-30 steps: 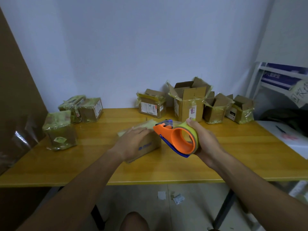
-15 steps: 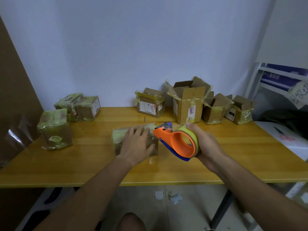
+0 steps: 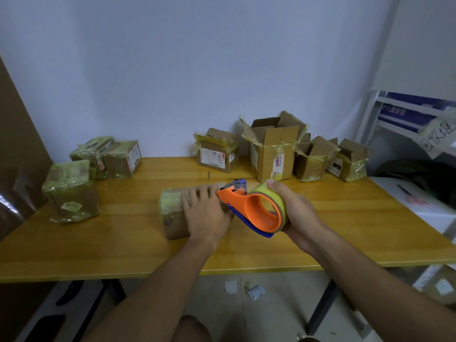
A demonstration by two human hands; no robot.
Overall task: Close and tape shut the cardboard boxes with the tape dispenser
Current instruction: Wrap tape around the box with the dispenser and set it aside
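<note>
A small box [image 3: 176, 213] is pressed flat under the left hand [image 3: 206, 213]. Just beside it, the tape dispenser [image 3: 256, 208] (orange, blue-edged) is gripped by the right hand [image 3: 296, 213].

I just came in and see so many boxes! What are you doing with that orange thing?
A person is taping cardboard boxes shut at a wooden table. The left hand presses flat on a small box in the middle, while the right hand grips the orange tape dispenser, its front end at the box's top. Three taped boxes sit at the left. Four boxes by the wall have their flaps open.
</note>
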